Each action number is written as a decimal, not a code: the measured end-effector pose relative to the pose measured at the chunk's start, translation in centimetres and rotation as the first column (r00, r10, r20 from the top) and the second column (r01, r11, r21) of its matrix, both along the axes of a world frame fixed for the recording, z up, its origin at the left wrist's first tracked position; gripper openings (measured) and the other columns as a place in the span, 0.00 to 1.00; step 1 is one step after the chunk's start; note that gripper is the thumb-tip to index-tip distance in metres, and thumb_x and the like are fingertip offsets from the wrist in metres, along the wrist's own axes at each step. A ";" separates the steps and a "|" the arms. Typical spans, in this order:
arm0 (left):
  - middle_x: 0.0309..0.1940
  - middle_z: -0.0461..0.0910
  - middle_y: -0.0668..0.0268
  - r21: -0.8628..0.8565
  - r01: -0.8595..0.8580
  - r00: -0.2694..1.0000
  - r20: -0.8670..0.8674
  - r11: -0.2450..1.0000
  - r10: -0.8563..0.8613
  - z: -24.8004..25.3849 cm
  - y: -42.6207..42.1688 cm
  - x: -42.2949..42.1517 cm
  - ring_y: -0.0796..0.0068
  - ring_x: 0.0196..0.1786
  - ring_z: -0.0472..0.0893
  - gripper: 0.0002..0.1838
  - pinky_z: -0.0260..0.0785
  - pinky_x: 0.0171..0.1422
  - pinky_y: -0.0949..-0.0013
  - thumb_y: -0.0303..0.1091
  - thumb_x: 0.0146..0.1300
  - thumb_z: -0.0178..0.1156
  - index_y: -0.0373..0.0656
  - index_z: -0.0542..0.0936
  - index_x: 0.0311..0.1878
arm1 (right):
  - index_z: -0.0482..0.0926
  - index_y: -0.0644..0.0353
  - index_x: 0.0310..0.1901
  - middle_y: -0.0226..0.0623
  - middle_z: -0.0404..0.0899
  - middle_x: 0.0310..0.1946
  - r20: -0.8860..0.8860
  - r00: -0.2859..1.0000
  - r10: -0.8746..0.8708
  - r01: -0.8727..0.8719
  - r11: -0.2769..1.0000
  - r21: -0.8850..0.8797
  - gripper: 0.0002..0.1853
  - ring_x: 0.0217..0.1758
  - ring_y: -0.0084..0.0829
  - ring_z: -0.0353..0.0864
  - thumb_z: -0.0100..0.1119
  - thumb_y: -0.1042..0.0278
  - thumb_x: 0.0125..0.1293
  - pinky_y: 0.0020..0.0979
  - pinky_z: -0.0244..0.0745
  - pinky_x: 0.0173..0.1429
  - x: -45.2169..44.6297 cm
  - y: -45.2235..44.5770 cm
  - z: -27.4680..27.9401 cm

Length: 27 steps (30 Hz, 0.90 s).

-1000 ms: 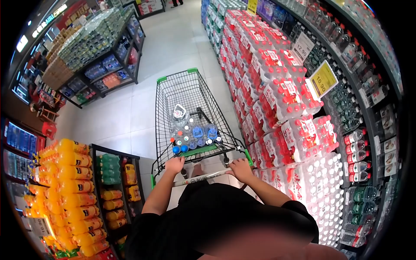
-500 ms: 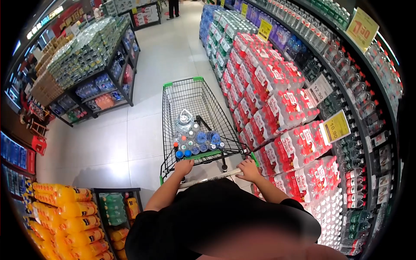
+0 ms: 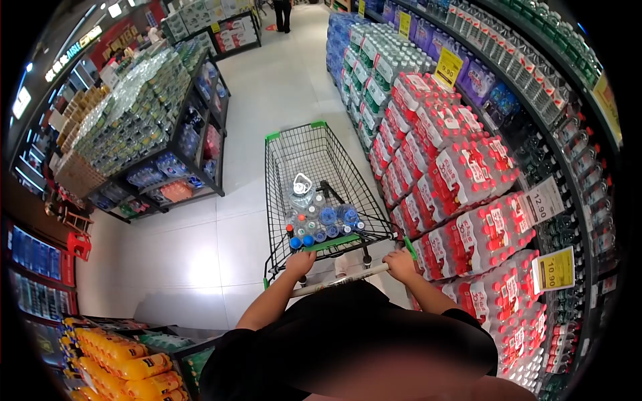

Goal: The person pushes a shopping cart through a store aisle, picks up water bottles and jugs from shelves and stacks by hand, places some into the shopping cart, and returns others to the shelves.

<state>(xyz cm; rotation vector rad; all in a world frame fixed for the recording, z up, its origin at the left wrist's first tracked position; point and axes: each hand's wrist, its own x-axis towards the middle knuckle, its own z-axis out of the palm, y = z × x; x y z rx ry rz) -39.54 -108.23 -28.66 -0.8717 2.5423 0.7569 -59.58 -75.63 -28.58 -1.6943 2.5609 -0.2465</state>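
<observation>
A wire shopping cart (image 3: pixel 374 194) with green corner pieces stands in front of me. My right hand (image 3: pixel 401 264) is wrapped round the right end of its pale handle (image 3: pixel 358 276). Beyond the handle's left end, my left hand (image 3: pixel 301 262) is closed at the cart's rear edge, its fingers partly hidden. Several bottles lie grouped at the near end of the basket, among them a large clear bottle (image 3: pixel 303 198) with a white carry loop. Blue-capped bottles (image 3: pixel 301 241) and blue-tinted bottles (image 3: pixel 328 215) are close to the green rear strip (image 3: pixel 334 243).
Stacked red-labelled bottle packs (image 3: pixel 461 174) line the right side, with price signs (image 3: pixel 554 269) and shelves behind. A display rack (image 3: pixel 180 134) stands ahead on the left, orange drinks (image 3: pixel 120 357) at lower left. The tiled aisle (image 3: pixel 251 87) runs forward; a person (image 3: pixel 283 15) stands far ahead.
The cart, both hands and the surroundings sit further right in view, and the red packs look nearer. The orange drinks have slid lower. Both hands keep their places on the cart.
</observation>
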 end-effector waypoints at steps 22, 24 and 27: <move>0.37 0.85 0.53 -0.128 -0.044 0.999 -0.009 0.991 0.043 -0.8 -39.8 -36.5 0.48 0.42 0.84 0.28 0.75 0.48 0.47 0.55 0.70 0.40 0.46 0.86 0.41 | 0.82 0.46 0.32 0.25 0.80 0.28 0.004 1.000 0.003 -0.003 0.996 -0.086 0.07 0.39 0.32 0.80 0.66 0.63 0.48 0.38 0.67 0.44 -36.2 -40.8 0.6; 0.38 0.85 0.53 -0.110 -0.041 0.999 -0.007 0.993 0.041 -0.9 -44.0 -40.2 0.48 0.42 0.84 0.29 0.75 0.49 0.48 0.56 0.70 0.40 0.46 0.86 0.42 | 0.82 0.46 0.31 0.25 0.80 0.28 0.006 1.000 -0.015 0.016 0.997 -0.081 0.07 0.39 0.32 0.80 0.66 0.63 0.48 0.38 0.67 0.45 -39.3 -44.7 0.6; 0.40 0.85 0.52 -0.048 -0.008 1.000 0.000 0.999 0.008 -1.0 -50.7 -45.8 0.48 0.44 0.83 0.29 0.75 0.50 0.49 0.57 0.70 0.39 0.45 0.85 0.44 | 0.82 0.45 0.30 0.25 0.79 0.28 -0.013 0.999 -0.031 0.030 0.997 -0.065 0.06 0.38 0.32 0.79 0.66 0.63 0.48 0.39 0.66 0.45 -44.9 -50.6 0.3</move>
